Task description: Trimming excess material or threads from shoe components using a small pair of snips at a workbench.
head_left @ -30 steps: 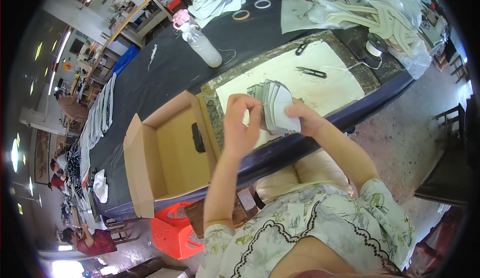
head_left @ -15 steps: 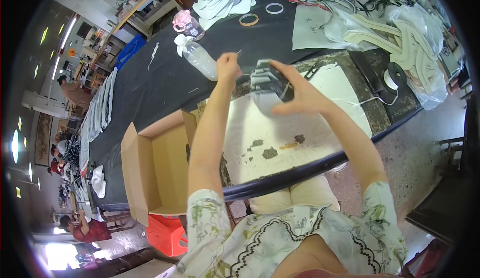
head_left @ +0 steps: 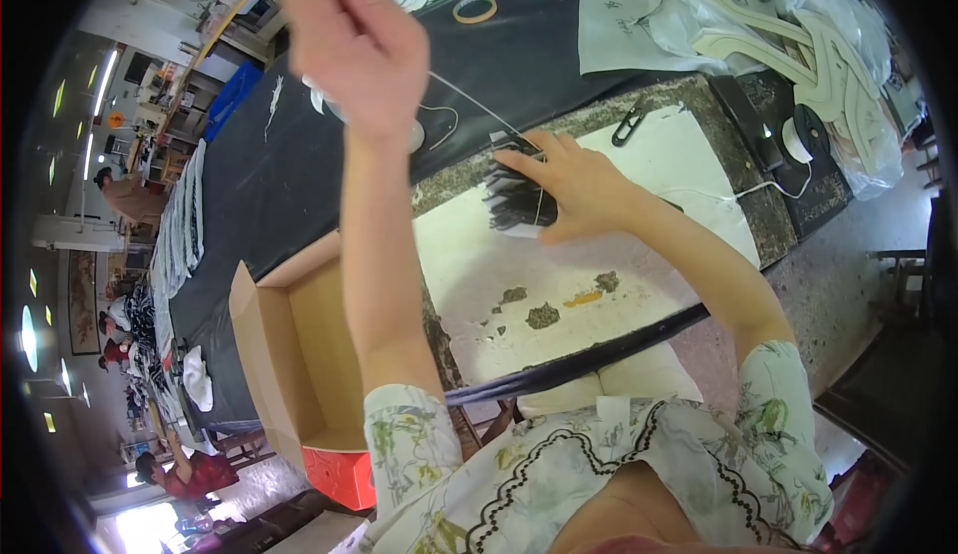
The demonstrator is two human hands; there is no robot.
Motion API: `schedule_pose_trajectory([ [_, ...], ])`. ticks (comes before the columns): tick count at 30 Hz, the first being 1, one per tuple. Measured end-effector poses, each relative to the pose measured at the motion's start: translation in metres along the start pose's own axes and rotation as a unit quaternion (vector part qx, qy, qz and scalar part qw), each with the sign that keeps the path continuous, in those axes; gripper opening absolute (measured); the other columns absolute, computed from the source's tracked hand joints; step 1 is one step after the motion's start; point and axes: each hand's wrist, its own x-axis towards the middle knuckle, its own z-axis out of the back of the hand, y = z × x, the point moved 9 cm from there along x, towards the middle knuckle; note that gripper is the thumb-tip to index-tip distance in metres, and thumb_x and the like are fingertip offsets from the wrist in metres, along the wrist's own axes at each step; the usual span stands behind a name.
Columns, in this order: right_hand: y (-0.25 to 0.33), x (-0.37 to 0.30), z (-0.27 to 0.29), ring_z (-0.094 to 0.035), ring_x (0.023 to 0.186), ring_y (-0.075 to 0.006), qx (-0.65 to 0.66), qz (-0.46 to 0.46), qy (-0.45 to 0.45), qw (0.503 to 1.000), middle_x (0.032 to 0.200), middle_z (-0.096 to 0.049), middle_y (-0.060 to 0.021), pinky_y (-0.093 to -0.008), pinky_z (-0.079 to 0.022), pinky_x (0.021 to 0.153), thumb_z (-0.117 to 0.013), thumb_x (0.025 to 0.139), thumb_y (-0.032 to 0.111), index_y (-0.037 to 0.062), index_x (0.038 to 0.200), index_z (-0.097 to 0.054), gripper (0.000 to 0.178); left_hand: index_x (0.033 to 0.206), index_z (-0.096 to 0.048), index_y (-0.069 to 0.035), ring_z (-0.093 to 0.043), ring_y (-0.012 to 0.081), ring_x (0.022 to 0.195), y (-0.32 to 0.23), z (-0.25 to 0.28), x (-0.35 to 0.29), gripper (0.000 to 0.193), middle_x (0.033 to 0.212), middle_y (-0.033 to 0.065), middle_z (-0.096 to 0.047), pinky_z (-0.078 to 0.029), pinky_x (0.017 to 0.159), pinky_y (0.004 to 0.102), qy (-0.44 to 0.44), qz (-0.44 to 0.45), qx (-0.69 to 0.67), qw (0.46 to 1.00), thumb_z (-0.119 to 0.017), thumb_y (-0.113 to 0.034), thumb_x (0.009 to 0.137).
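A small stack of grey, layered pieces (head_left: 514,200) is under my right hand (head_left: 579,187), on the pale sheet (head_left: 479,294). The fingers and thumb of that hand clasp the stack from its right side. A thin white cord (head_left: 474,103) crosses the stack and stretches up and left, taut, to my left hand (head_left: 359,50). That hand is raised high and closed on the cord, blurred by motion. A loose curl of cord hangs beside it. My left hand and forearm hide most of the bottle behind them.
An open cardboard box (head_left: 299,354) stands left of the sheet. To the right are black thread snips (head_left: 629,127), a black block (head_left: 743,125) and a spool of white cord (head_left: 801,142). Tape rolls (head_left: 474,9) and bagged cream shaped pieces (head_left: 788,45) lie farther back.
My left hand has swung up and left, drawing the cord out from the stack. My right hand has lowered the stack and tilted it down against the sheet.
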Motion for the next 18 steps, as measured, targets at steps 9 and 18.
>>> schedule_pose_trajectory([
  [9,0.0,-0.024,0.005,-0.047,0.121,-0.0392,0.045,0.033,-0.101,0.993,0.146,-0.036,-0.0205,-0.0457,-0.048,0.094,-0.081,0.063,0.04,0.0266,0.153,-0.026,0.107,0.094,-0.056,-0.006,-0.057,0.0156,0.054,0.056,0.052,-0.03,0.003,0.079,0.005,-0.059,-0.046,0.051,0.0282,0.025,0.022,0.209,0.977,-0.058,-0.006,0.093],
  [18,-0.008,-0.029,0.001,-0.046,0.123,-0.0406,0.152,-0.052,-0.106,0.981,0.143,-0.036,-0.0216,-0.0471,-0.046,0.097,-0.081,0.061,0.035,0.0213,0.153,-0.025,0.108,0.088,-0.051,-0.011,-0.066,0.0284,0.064,0.128,-0.047,-0.23,0.004,0.08,0.0071,-0.062,-0.052,0.054,0.0419,0.422,0.084,0.286,0.856,-0.054,-0.013,0.089],
])
